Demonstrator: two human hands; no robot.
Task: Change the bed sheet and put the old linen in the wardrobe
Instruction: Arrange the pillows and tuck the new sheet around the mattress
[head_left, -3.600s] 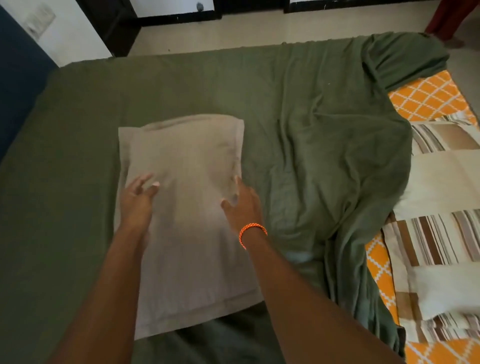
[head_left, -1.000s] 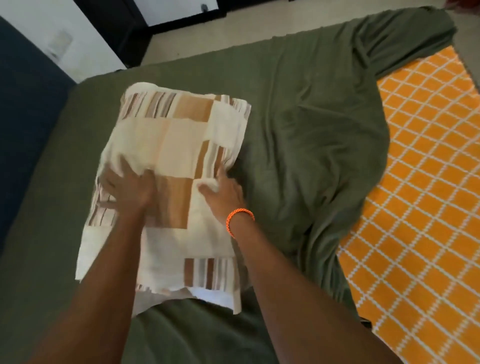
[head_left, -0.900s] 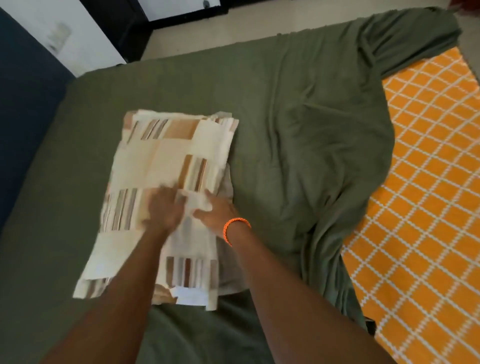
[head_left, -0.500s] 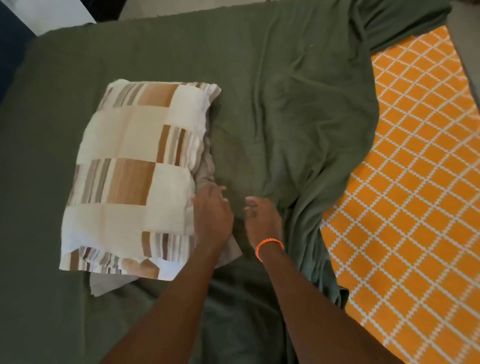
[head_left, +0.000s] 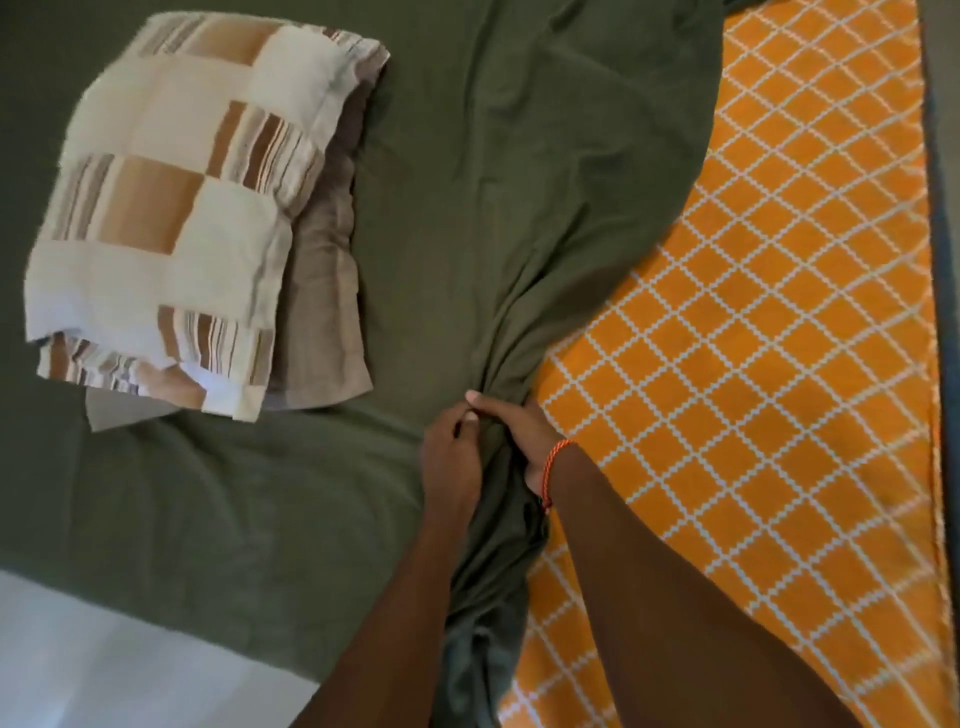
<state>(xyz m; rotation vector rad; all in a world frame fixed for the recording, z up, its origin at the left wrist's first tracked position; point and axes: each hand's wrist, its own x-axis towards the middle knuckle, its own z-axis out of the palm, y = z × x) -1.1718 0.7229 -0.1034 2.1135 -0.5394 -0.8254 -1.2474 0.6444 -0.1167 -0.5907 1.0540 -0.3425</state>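
Two sheets on bed: orange lattice sheet (head_left: 779, 312) exposed along right edge; left hand (head_left: 449, 457), right hand (head_left: 519, 436) both gripped bunched green sheet (head_left: 519, 208) there.

Both hands are off the folded brown-and-cream patchwork pillowcase (head_left: 171, 208), which now lies alone on top of the plain taupe pillowcase (head_left: 324, 291), where seconds ago only the taupe one lay flat. The left hand (head_left: 449, 460) and right hand (head_left: 519, 431) have moved rightward and now grip a gathered bunch of the olive-green bed sheet (head_left: 498, 234) beside the exposed orange lattice-patterned sheet (head_left: 753, 364).
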